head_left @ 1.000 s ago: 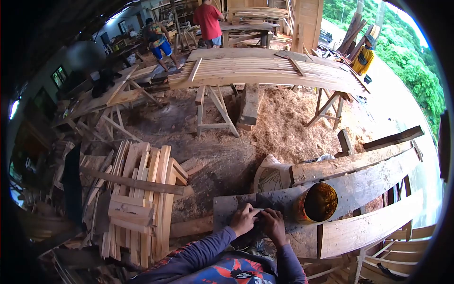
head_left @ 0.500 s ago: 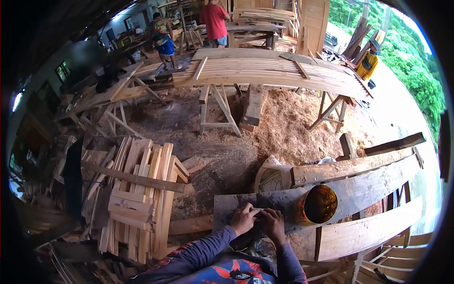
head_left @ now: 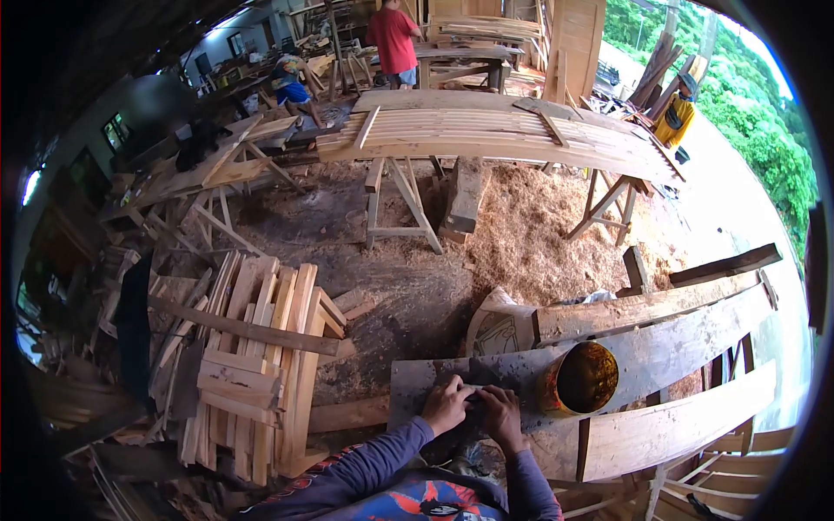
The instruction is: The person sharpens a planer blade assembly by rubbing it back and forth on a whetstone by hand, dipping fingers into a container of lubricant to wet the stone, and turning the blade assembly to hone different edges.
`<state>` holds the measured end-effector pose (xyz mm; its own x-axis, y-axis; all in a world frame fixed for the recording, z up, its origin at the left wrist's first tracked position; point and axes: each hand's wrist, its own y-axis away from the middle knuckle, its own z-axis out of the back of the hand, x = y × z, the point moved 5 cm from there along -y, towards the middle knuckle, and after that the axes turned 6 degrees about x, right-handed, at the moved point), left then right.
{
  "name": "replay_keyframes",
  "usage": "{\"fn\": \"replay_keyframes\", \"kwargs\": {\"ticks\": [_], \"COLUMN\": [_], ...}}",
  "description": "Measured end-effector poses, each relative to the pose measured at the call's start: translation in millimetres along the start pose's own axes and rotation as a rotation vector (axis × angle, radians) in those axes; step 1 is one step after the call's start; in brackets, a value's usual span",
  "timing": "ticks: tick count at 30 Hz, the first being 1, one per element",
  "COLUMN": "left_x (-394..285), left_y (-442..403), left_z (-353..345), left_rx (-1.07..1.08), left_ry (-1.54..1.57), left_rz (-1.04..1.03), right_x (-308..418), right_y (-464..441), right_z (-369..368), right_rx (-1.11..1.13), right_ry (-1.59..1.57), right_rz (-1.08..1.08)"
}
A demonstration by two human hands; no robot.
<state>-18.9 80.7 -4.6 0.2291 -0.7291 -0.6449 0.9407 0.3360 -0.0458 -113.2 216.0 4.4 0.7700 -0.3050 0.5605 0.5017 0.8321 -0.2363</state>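
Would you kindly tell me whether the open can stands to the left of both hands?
No, the open can stands to the right of both the left hand and the right hand.

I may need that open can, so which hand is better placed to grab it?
Probably your right hand: it's nearer the can, with your left hand farther off. Both seem to pinch a small pale piece, though.
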Motion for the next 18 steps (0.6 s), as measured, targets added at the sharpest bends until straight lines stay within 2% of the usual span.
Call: {"fn": "replay_keyframes", "kwargs": {"ticks": [18], "left_x": [-2.1], "left_y": [-3.2], "left_z": [3.6], "left_rx": [0.057], "left_ry": [-0.055], "left_rz": [-0.042], "right_x": [2.3], "right_y": [2.6], "right_z": [-0.6], "right_rx": [-0.036], "right_ry": [-0.037], "right_rz": [-0.031]}}
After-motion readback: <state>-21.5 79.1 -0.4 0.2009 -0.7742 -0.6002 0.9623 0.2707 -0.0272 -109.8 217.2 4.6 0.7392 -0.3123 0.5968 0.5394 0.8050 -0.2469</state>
